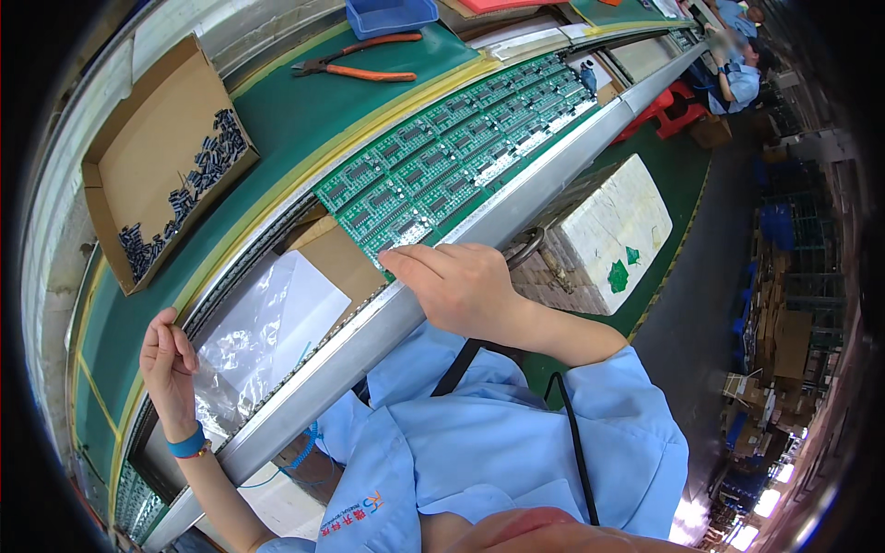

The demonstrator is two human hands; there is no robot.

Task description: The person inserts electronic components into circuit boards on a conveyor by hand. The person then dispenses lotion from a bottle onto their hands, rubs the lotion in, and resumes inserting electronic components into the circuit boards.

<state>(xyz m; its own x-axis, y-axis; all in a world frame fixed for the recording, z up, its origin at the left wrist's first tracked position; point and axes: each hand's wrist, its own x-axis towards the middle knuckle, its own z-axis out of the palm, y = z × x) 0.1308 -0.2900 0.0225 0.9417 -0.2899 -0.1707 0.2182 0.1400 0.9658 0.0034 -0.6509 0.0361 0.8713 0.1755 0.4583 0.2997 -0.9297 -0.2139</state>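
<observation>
A green circuit board panel (433, 157), made up of several repeated boards with black chips, lies across the rails of the bench line. At its near left corner is my right hand (461, 288), thumb and forefinger brought together at the board's surface; whatever they may hold is too small to tell. My left hand (170, 369) is raised by the far rail, left of the panel, its fingertips curled in to the thumb. Anything between them cannot be made out. A blue wrist strap (189, 442) circles my left wrist. Beyond, a cardboard box (152, 138) holds many small dark cylindrical components (207, 166).
Orange-handled cutters (359, 64) and a blue bin (392, 17) rest on the green mat. A clear plastic bag (249, 341) and white paper lie between the rails. Right of the metal rail (516, 198) stands a white foam box (618, 240). Other people sit far right.
</observation>
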